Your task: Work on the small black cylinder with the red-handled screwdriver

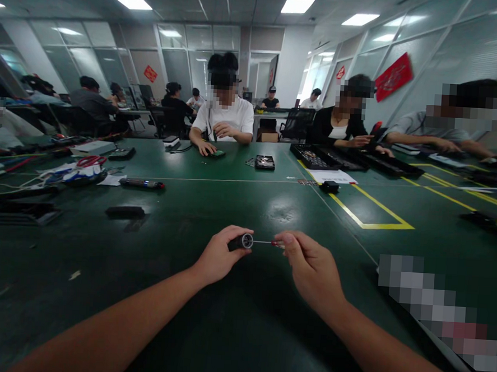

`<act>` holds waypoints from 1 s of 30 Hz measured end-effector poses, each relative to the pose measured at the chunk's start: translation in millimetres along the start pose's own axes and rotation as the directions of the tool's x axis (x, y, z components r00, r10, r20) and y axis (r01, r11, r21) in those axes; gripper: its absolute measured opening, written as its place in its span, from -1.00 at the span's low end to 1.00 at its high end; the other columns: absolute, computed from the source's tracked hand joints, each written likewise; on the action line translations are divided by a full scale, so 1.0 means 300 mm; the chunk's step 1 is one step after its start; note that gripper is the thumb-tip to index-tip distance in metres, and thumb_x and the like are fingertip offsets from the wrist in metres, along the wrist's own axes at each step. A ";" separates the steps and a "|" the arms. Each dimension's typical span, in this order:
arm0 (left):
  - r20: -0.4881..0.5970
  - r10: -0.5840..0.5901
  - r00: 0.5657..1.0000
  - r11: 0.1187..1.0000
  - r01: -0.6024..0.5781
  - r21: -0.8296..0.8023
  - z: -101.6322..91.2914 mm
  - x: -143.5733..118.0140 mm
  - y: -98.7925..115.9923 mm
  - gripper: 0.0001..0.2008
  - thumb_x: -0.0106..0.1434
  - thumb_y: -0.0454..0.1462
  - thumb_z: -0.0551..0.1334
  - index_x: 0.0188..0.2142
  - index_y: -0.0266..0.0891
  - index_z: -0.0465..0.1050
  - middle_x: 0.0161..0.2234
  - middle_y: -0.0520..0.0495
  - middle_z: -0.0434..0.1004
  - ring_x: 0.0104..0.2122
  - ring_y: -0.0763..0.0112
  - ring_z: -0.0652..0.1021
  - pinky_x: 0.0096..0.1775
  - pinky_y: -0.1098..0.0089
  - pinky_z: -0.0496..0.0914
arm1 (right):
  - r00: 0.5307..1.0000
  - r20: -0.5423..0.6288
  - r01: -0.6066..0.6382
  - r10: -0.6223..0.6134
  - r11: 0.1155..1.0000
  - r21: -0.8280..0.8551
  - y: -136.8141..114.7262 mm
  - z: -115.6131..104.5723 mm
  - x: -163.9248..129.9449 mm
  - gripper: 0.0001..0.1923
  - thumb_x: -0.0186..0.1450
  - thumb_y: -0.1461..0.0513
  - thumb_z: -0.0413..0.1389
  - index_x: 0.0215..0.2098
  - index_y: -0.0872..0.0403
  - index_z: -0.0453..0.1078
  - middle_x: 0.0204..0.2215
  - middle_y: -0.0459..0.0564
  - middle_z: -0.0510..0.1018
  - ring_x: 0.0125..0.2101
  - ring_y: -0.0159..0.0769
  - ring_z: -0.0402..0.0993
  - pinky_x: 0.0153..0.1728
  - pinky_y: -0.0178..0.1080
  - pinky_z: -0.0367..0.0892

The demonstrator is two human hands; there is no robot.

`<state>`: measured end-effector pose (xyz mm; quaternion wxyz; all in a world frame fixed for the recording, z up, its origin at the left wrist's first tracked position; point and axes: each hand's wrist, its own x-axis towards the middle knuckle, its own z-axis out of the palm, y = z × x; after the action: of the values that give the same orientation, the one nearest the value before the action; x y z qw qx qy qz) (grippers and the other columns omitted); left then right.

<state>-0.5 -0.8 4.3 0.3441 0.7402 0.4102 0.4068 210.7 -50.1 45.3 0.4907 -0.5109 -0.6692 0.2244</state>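
Note:
A short black cylinder [237, 243] with a silvery ring at its open end is gripped between the thumb and fingers of my left hand [219, 258]. My right hand [313, 268] pinches the red handle of a thin screwdriver [263, 242]. The screwdriver's metal shaft points left and its tip meets the ringed end of the cylinder; I cannot tell how far it reaches inside. Both hands are held above the green table [247, 208], facing each other. Most of the handle is hidden by my right fingers.
To the left lie a black block [124, 212], a dark pen-shaped tool [142, 184] and a pile of cables and gloves [83, 173]. A hard drive [265, 162] and black trays [313, 155] sit farther off. A person [223, 117] works opposite.

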 end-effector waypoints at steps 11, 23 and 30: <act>-0.024 -0.017 1.000 1.000 0.018 0.024 0.000 0.002 0.000 -0.60 0.20 -0.45 0.36 0.02 -0.13 0.53 -0.02 -0.07 0.53 0.01 0.24 0.51 0.14 0.14 0.33 | 0.997 0.037 -0.067 0.065 0.996 0.056 0.012 0.006 0.007 -0.64 0.44 -0.02 0.01 -0.18 0.03 0.51 -0.57 -0.12 0.47 -0.55 -0.28 0.43 -0.51 -0.24 0.31; -0.023 0.025 0.999 0.996 -0.023 0.084 0.011 -0.002 -0.001 -0.57 0.20 -0.48 0.36 0.05 -0.15 0.53 -0.02 -0.08 0.54 0.02 0.27 0.52 0.13 0.16 0.36 | 0.992 -0.054 -0.100 0.114 0.971 0.215 0.040 0.040 0.005 -0.70 0.43 -0.01 0.04 -0.13 0.01 0.44 -0.34 -0.02 0.58 -0.29 -0.20 0.53 -0.20 -0.13 0.39; -0.026 0.136 0.990 0.969 -0.128 0.213 -0.005 0.008 0.020 -0.57 0.28 -0.44 0.32 0.12 -0.15 0.49 0.00 -0.08 0.53 0.03 0.30 0.53 0.11 0.21 0.40 | 0.825 0.210 -0.490 0.524 0.481 0.727 0.100 0.033 0.069 -0.73 0.22 0.03 0.26 -0.41 0.03 0.42 -0.53 -0.10 0.45 -0.51 -0.29 0.40 -0.35 -0.14 0.45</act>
<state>0.9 -0.9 10.8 0.2272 0.7899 0.4077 0.3977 215.7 -18.1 26.1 0.5819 -0.4377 -0.3219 0.6051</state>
